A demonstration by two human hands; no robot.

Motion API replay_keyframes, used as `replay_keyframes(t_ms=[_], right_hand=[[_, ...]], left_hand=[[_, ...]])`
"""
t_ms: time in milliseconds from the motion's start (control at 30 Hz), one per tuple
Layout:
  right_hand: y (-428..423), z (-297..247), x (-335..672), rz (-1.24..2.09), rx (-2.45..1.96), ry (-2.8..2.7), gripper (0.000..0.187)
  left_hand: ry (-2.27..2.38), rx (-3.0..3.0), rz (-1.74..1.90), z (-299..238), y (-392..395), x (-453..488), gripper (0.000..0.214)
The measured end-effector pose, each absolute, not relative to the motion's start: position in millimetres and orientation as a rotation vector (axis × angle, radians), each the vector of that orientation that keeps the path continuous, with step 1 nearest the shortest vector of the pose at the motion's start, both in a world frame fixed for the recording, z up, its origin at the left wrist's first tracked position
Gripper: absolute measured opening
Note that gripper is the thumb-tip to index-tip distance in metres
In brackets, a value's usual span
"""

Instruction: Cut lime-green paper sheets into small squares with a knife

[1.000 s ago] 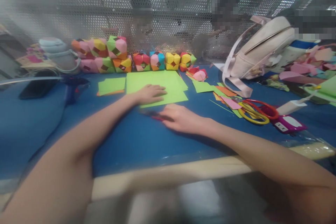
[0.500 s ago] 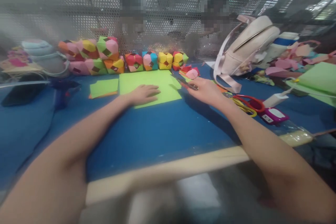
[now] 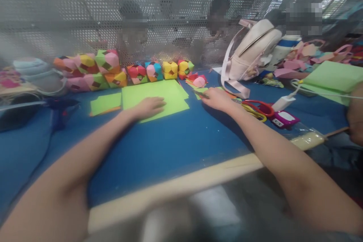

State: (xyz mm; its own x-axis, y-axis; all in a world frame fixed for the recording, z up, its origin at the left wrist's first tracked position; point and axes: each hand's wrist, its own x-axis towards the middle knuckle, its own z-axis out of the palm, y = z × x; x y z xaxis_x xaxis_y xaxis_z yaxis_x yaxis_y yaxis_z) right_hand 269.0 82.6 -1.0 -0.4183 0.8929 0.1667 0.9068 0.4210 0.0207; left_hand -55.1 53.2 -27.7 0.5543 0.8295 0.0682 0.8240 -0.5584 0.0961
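Observation:
My left hand lies flat with fingers stretched on a large lime-green sheet of paper, whose right edge has a stepped notch. To its right, my right hand is closed round a dark, narrow, blade-like tool; blur hides its exact kind. Its tip points left, over a small green paper piece beside the sheet. Just behind that hand sit red and pink folded papers. A small stack of green paper with orange beneath rests left of the sheet.
Folded paper blocks line the back. At left stand a blue glue gun and a bucket. A pale backpack, red-and-yellow cables and a purple box are on the right. Another person's hand shows at the right edge.
My right hand has drawn the dark tool back from the sheet's edge to the small green piece. My left hand stays on the sheet. The view has turned right; another person's hand appears.

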Motion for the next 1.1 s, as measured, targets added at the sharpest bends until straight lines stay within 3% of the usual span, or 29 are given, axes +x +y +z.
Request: replay_keyframes(t_ms=[467, 867, 1100], right_hand=[[57, -13, 236, 0.022, -1.316, -2.646, 0.033], [61, -21, 234, 0.179, -1.224, -2.51, 0.03], [66, -26, 228, 0.328, -1.205, -2.323, 0.045]], left_hand=[[1.534, 2.635, 0.474, -30, 57, -49, 0.039], [1.738, 2.285, 0.866, -26, 52, -45, 0.055], [1.647, 2.149, 0.907, -15, 39, -28, 0.053]])
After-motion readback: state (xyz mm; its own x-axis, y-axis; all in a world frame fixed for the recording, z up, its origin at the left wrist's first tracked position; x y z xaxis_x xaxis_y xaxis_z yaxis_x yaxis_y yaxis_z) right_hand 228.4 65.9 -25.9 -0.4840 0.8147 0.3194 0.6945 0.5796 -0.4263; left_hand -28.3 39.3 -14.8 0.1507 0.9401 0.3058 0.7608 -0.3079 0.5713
